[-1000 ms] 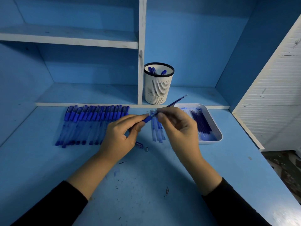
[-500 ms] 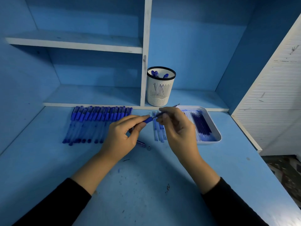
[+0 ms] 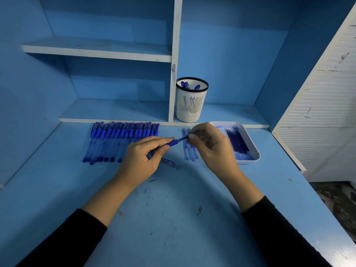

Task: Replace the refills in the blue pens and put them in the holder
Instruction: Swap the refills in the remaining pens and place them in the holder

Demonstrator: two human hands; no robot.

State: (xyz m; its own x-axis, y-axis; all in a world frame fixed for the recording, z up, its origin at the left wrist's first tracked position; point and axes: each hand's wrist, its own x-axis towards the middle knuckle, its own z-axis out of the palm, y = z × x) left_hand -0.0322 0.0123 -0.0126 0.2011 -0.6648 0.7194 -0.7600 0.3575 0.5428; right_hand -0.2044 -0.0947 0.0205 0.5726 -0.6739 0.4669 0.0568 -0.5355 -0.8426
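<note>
My left hand [image 3: 142, 158] grips a blue pen barrel [image 3: 172, 143] by its grip end, pointing up and right. My right hand [image 3: 210, 147] pinches the refill [image 3: 182, 139], most of which sits inside the barrel. A row of several capped blue pens [image 3: 119, 139] lies on the desk to the left. Several loose refills [image 3: 189, 154] lie under my right hand. A white tray [image 3: 252, 149] of dark refills sits to the right. The white slotted holder [image 3: 191, 102] stands on the low shelf behind, with a few pens in it.
A pen cap [image 3: 168, 162] and a small metal tip [image 3: 178, 167] lie on the blue desk [image 3: 173, 218] below my left hand. A white upright divider [image 3: 174, 60] rises just left of the holder. A white slatted panel [image 3: 317, 105] bounds the right side.
The refill, which stuck out long past my right hand, has slid into the barrel. My right hand has moved closer to my left.
</note>
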